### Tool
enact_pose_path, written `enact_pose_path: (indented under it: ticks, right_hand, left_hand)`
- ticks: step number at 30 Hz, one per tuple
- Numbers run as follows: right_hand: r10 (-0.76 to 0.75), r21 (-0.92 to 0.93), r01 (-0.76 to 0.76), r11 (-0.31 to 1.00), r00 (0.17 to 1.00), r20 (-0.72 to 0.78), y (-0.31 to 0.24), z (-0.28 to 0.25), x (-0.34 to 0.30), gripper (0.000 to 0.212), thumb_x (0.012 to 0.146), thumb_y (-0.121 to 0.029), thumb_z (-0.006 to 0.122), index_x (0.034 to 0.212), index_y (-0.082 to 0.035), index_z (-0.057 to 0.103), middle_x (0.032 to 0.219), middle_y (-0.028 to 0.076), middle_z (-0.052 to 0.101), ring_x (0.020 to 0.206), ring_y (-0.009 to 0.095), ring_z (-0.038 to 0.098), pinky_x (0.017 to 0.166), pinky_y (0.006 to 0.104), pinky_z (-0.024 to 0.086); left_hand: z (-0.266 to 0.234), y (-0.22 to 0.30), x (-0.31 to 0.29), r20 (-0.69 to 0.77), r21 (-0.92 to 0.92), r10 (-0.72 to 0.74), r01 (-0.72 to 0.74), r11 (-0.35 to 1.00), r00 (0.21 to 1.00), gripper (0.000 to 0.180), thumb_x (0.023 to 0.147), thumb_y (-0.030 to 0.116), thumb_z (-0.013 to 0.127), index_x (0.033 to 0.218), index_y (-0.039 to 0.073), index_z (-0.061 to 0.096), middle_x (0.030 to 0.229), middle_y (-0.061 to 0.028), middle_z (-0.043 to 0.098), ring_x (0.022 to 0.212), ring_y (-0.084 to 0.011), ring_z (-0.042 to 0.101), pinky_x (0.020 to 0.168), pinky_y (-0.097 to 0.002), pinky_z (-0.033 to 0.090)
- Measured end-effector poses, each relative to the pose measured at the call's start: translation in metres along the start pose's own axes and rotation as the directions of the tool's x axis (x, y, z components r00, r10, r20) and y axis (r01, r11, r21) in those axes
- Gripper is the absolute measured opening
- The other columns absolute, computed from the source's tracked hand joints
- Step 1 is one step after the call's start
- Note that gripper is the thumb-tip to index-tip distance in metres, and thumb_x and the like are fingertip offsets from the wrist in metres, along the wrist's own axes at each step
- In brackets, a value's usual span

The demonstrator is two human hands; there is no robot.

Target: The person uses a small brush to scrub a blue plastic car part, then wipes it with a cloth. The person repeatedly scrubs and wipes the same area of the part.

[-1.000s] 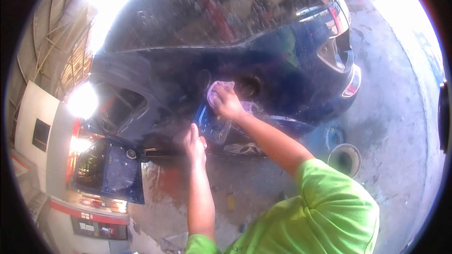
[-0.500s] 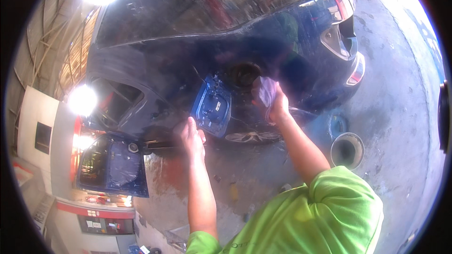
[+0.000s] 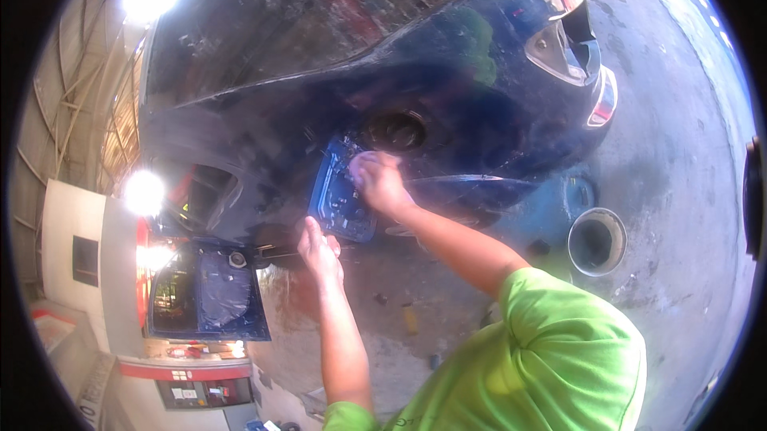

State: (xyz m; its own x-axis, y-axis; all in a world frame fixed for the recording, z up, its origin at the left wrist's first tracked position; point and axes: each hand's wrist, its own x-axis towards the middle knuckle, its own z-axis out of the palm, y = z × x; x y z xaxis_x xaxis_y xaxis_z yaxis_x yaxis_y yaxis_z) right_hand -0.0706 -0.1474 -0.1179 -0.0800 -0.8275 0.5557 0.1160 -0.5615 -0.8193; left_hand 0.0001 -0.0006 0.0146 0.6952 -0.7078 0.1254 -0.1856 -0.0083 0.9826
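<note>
Left hand (image 3: 321,255): gripping the panel (image 3: 337,195) by its lower edge, thumb up!
Right hand (image 3: 387,187): closed round the cloth (image 3: 359,166), over the panel's right side!
Panel: blue, just left of centre.
Bucket (image 3: 620,242): right of frame.

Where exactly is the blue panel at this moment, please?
In the head view, the blue panel is slightly left of the centre, between the left hand at its lower end and the dark round recess.
</note>
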Motion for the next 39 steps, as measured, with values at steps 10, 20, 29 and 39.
enact_pose_path:
  ticks: [10, 20, 29, 39]
  right_hand:
    - [-0.128, -0.011, 0.131, 0.991, 0.979, 0.159, -0.009, -0.022, 0.015, 0.025, 0.085, -0.005, 0.064, 0.107, -0.006, 0.076, 0.116, 0.015, 0.066, 0.106, 0.04, 0.06, 0.097, 0.0484, 0.05]
    - [-0.034, -0.239, 0.075, 0.968, 0.985, 0.17, -0.018, -0.029, 0.028, 0.02, 0.083, -0.005, 0.067, 0.101, -0.004, 0.076, 0.112, 0.014, 0.066, 0.103, 0.037, 0.06, 0.09, 0.0446, 0.053]
    - [-0.058, 0.312, -0.011, 0.95, 0.976, 0.211, -0.016, -0.038, 0.033, 0.026, 0.086, 0.0, 0.064, 0.109, -0.003, 0.077, 0.126, 0.019, 0.066, 0.112, 0.036, 0.065, 0.096, 0.0433, 0.052]
    - [0.349, 0.003, -0.357, 0.934, 0.914, 0.208, -0.032, -0.007, 0.019, 0.032, 0.087, -0.006, 0.064, 0.116, -0.012, 0.076, 0.113, 0.016, 0.069, 0.11, 0.039, 0.066, 0.093, 0.0453, 0.056]
  left_hand:
    - [0.005, -0.001, -0.002, -0.031, 0.005, 0.015, -0.015, 1.0, 0.999, 0.039, 0.111, 0.039, 0.052, 0.102, 0.003, 0.064, 0.067, 0.0052, 0.038, 0.049, -0.0054, 0.035, 0.044, -0.0235, 0.029]
    - [0.004, -0.007, -0.002, 0.011, -0.009, 0.059, -0.059, 0.998, 0.998, 0.042, 0.11, 0.042, 0.053, 0.103, 0.002, 0.063, 0.074, 0.001, 0.053, 0.048, -0.0065, 0.038, 0.044, -0.0232, 0.029]
    - [0.008, 0.031, 0.034, 0.359, 0.543, 0.654, -0.719, 0.434, 0.666, 0.039, 0.107, 0.023, 0.061, 0.133, -0.006, 0.066, 0.108, -0.0151, 0.078, 0.082, -0.0177, 0.072, 0.075, -0.0306, 0.056]
    - [0.044, 0.064, 0.052, 0.403, 0.783, 0.461, -0.558, 0.274, 0.791, 0.021, 0.093, 0.018, 0.076, 0.107, 0.003, 0.08, 0.096, -0.018, 0.078, 0.086, -0.0289, 0.077, 0.08, -0.0376, 0.057]
